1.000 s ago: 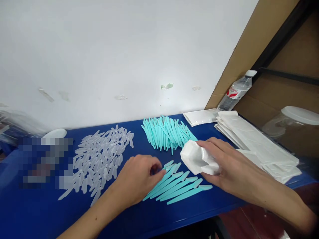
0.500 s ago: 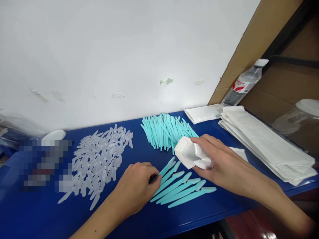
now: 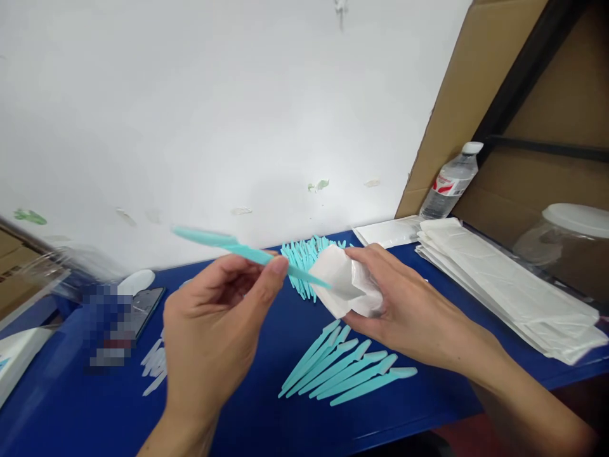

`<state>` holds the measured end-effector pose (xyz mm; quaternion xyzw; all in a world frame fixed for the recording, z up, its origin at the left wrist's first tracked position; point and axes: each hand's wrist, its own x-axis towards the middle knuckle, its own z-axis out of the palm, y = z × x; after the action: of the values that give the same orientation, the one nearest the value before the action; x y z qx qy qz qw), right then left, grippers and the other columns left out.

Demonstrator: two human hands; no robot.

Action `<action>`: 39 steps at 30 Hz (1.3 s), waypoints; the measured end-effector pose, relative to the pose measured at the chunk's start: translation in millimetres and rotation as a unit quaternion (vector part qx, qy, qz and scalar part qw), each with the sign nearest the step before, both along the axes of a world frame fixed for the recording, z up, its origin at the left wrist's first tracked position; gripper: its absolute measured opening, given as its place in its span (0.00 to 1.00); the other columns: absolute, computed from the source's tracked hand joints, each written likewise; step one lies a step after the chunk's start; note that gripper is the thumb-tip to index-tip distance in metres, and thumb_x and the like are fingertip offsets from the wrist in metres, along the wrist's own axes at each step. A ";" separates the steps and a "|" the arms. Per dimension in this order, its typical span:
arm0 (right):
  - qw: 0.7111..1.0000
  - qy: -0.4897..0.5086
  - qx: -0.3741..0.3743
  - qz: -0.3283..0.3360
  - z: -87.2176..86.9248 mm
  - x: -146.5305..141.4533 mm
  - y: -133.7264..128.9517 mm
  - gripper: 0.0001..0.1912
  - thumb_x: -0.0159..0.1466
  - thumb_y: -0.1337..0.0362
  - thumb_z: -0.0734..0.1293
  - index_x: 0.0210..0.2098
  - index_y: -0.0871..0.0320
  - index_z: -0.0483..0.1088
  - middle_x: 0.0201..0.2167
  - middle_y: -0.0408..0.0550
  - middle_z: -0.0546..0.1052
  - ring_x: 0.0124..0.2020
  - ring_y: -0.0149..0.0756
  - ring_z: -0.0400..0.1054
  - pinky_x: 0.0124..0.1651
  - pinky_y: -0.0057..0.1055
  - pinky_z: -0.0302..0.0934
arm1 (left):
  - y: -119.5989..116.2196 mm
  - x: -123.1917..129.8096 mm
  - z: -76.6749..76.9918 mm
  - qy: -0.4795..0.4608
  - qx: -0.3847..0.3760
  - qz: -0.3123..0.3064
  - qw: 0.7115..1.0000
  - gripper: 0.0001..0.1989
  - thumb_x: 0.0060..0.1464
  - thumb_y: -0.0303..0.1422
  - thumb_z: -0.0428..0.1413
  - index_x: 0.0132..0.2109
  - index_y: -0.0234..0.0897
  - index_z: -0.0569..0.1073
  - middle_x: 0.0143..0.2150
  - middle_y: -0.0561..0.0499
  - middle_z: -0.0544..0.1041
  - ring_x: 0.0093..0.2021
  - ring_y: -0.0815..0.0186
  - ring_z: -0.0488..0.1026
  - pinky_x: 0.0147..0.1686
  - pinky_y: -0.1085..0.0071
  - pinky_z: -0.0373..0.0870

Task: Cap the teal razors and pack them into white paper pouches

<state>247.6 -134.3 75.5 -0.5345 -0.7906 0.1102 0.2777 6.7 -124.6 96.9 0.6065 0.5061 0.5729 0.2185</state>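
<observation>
One turquoise eyebrow razor is pinched between the thumb and fingers of the left hand, above the blue table; its thin handle end is at the mouth of the white pouch. The right hand has its fingers curled around this pouch, whose mouth stands open. For a clean entry, I judge, the handle should point along the pouch's middle, in a light but firm pinch. Too much squeezing could narrow the mouth, and the tip could catch the rim.

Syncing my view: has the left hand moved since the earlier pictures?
Yes: judged against the standing bottle, the left hand has shifted up and leftward in view.
</observation>
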 end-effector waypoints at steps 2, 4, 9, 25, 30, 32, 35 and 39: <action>0.999 0.036 0.037 0.004 9.0 -9.9 2.3 0.29 0.65 0.60 0.72 0.63 0.49 0.63 0.51 0.49 0.74 0.49 0.44 0.74 0.45 0.38 0.71 | -1.5 16.9 13.6 0.052 0.038 -0.019 0.998 0.06 0.63 0.41 0.67 0.38 0.46 0.83 0.33 0.56 0.79 0.33 0.68 0.74 0.32 0.71 0.74; 0.995 0.067 0.077 -0.010 13.3 -17.0 3.7 0.27 0.64 0.60 0.72 0.61 0.50 0.64 0.51 0.51 0.75 0.48 0.45 0.74 0.45 0.39 0.72 | -2.1 29.5 23.6 0.102 0.053 -0.059 0.992 0.04 0.62 0.39 0.67 0.43 0.48 0.85 0.39 0.53 0.78 0.37 0.65 0.74 0.33 0.70 0.73; 0.982 0.117 0.132 -0.070 11.8 -22.2 5.2 0.36 0.61 0.59 0.74 0.65 0.53 0.60 0.54 0.55 0.75 0.49 0.49 0.75 0.45 0.44 0.73 | -4.4 30.1 39.1 0.113 0.093 -0.085 0.986 0.19 0.59 0.40 0.70 0.57 0.52 0.82 0.44 0.52 0.75 0.41 0.64 0.71 0.35 0.70 0.72; 0.978 0.088 0.063 -0.177 7.8 16.8 -1.6 0.41 0.59 0.56 0.76 0.67 0.49 0.60 0.53 0.53 0.79 0.49 0.57 0.77 0.48 0.53 0.75 | 9.9 13.2 -77.1 0.466 -0.242 -0.242 0.816 0.09 0.54 0.34 0.62 0.28 0.39 0.82 0.29 0.47 0.83 0.30 0.59 0.76 0.31 0.63 0.63; 0.985 0.037 0.052 -0.163 2.0 14.4 -4.6 0.43 0.59 0.58 0.74 0.71 0.53 0.57 0.54 0.57 0.78 0.54 0.60 0.76 0.53 0.55 0.74 | 8.3 11.6 -76.1 0.445 -0.237 -0.258 0.824 0.13 0.54 0.26 0.58 0.22 0.38 0.76 0.22 0.50 0.77 0.23 0.64 0.71 0.26 0.66 0.62; 0.988 0.041 0.032 -0.146 1.8 11.2 -6.3 0.43 0.60 0.59 0.73 0.71 0.51 0.57 0.57 0.56 0.77 0.58 0.60 0.74 0.54 0.55 0.74 | 4.3 2.8 -60.6 0.387 -0.221 -0.256 0.858 0.11 0.59 0.29 0.58 0.28 0.40 0.80 0.25 0.52 0.79 0.25 0.65 0.74 0.25 0.68 0.66; 0.992 0.047 -0.001 -0.117 3.7 4.1 -10.7 0.42 0.61 0.59 0.72 0.72 0.48 0.56 0.60 0.55 0.76 0.62 0.61 0.72 0.55 0.55 0.75 | -4.3 -6.7 -26.7 0.127 -0.103 -0.162 0.973 0.04 0.63 0.34 0.62 0.38 0.46 0.81 0.29 0.56 0.82 0.28 0.65 0.79 0.28 0.69 0.74; 0.993 0.055 0.005 -0.101 9.1 -9.7 -16.0 0.46 0.61 0.57 0.73 0.74 0.47 0.53 0.59 0.56 0.77 0.63 0.63 0.72 0.56 0.57 0.75 | -8.9 9.5 10.6 -0.106 0.147 0.012 0.983 0.04 0.63 0.33 0.65 0.42 0.51 0.81 0.31 0.58 0.79 0.33 0.65 0.78 0.35 0.65 0.78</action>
<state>237.9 -150.3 84.6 -0.6030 -0.7168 0.1071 0.3335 16.2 -133.5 107.5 0.5615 0.3973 0.7050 0.1725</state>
